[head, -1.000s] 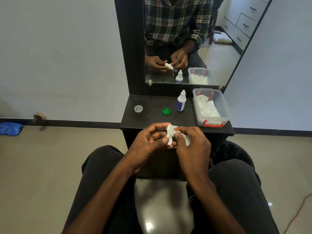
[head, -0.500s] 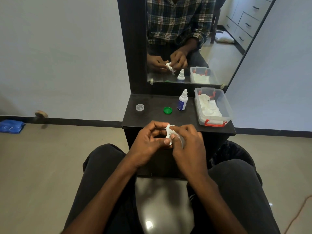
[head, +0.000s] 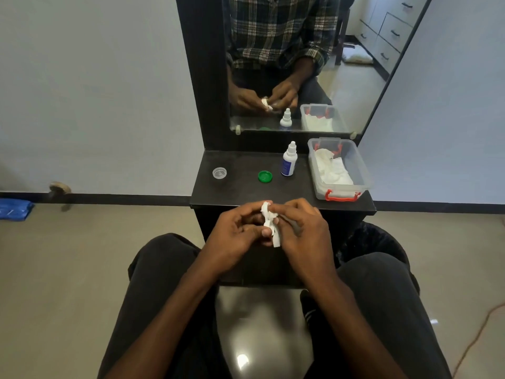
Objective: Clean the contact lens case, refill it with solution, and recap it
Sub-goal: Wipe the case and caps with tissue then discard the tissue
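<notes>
Both hands meet just in front of the black shelf's (head: 240, 192) near edge. My left hand (head: 235, 233) grips the white contact lens case (head: 266, 212), mostly hidden by the fingers. My right hand (head: 300, 228) pinches a white tissue (head: 275, 236) against the case; a strip of it hangs down between the hands. On the shelf lie a clear cap (head: 219, 173) at the left and a green cap (head: 265, 176) in the middle. The white solution bottle (head: 289, 163) with a blue label stands upright beside the green cap.
A clear plastic box (head: 341, 191) with red clips holds white tissues at the shelf's right end. A mirror (head: 355, 86) rises behind the shelf. My knees flank the cabinet. A blue cloth (head: 15, 210) lies on the floor far left.
The hands stay together at the shelf edge. The right fingers have shifted the tissue on the case, and a strip of tissue now hangs lower between the hands.
</notes>
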